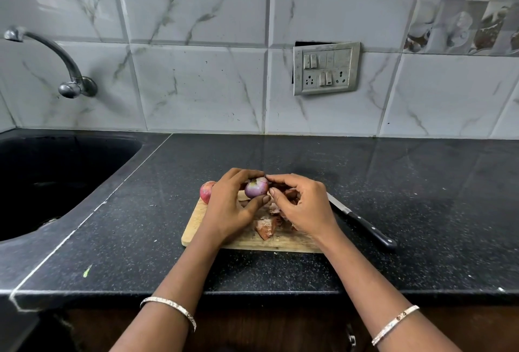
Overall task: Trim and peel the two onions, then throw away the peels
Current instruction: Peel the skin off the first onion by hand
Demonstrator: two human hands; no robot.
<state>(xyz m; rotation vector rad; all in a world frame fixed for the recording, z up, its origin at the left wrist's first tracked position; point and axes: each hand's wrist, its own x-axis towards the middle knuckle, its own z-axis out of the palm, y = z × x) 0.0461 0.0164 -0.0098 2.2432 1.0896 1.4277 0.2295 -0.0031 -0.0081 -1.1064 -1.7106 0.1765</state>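
The left hand grips a small glossy purple onion in curled fingers while the right hand pinches its right side, above a wooden chopping board strewn with papery brown peels, a reddish unpeeled onion at its far-left corner and a black-handled knife lying just to the right.

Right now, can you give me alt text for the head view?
The left hand grips a purple onion above a wooden cutting board while the right hand pinches at its skin. Loose peels lie on the board, a second onion at its far-left corner, a knife on the counter beside it.
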